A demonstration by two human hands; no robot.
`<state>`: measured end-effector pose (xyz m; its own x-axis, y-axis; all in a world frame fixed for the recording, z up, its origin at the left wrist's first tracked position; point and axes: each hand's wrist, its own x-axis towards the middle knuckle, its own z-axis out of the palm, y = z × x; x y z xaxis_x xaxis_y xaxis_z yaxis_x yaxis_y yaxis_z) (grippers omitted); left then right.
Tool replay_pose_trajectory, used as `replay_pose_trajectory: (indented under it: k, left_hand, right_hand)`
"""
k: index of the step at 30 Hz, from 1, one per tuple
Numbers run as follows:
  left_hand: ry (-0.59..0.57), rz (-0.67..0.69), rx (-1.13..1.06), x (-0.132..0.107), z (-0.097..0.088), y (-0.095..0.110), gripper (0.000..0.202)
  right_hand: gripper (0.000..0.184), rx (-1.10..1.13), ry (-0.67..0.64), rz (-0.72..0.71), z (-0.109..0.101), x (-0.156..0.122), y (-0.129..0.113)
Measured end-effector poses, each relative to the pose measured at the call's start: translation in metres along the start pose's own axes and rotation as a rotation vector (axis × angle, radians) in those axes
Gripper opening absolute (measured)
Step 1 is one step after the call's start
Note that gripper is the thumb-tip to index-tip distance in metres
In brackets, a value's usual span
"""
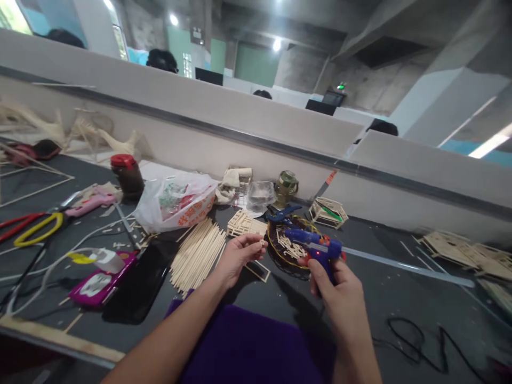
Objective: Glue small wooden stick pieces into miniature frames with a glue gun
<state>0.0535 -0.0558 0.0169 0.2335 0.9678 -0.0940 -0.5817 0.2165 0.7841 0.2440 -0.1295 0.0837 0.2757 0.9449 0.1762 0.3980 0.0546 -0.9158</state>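
My right hand is wrapped round a blue hot glue gun, whose nozzle points left. A long clear glue stick sticks out of its back end. My left hand pinches a small pale wooden piece between thumb and fingertips, just left of the nozzle and apart from it. Below the gun a round dark basket with a yellow rim holds many short wooden pieces. Behind my left hand stands a small frame of wooden sticks. A flat stick rectangle lies under the hand.
Loose wooden sticks lie left of my hand, beside a black phone and a magenta power strip. Farther back are a plastic bag, a red-lidded bottle and a green cup. A black cable lies at right.
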Motion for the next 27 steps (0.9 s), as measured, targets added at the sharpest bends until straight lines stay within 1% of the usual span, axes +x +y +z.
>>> replay_pose_trajectory:
  k: [3,7,10,13,18,22,27]
  left_hand:
    - [-0.006,0.003,-0.033,0.001,-0.003,-0.001,0.034]
    - [-0.005,-0.001,-0.084,0.004,-0.005,-0.003,0.034]
    - [0.015,-0.015,-0.114,0.004,-0.005,-0.004,0.036]
    - [0.026,-0.032,-0.124,0.004,-0.004,-0.003,0.036]
    - [0.004,-0.022,-0.116,0.004,-0.003,-0.004,0.033]
    - [0.034,-0.04,-0.093,0.004,-0.002,-0.004,0.036]
    - [0.041,-0.036,-0.073,0.003,-0.001,-0.003,0.036]
  right_hand:
    - [0.04,-0.108,-0.017,-0.044,0.01,-0.002,0.006]
    - [0.041,-0.242,0.017,-0.123,0.012,-0.007,0.01]
    - [0.042,-0.314,0.015,-0.15,0.014,-0.009,0.012]
    - [0.041,-0.351,0.003,-0.145,0.015,-0.01,0.015]
    - [0.039,-0.372,-0.03,-0.167,0.015,-0.011,0.018]
    - [0.041,-0.396,-0.018,-0.188,0.015,-0.012,0.019]
    - [0.042,-0.435,-0.032,-0.171,0.015,-0.011,0.022]
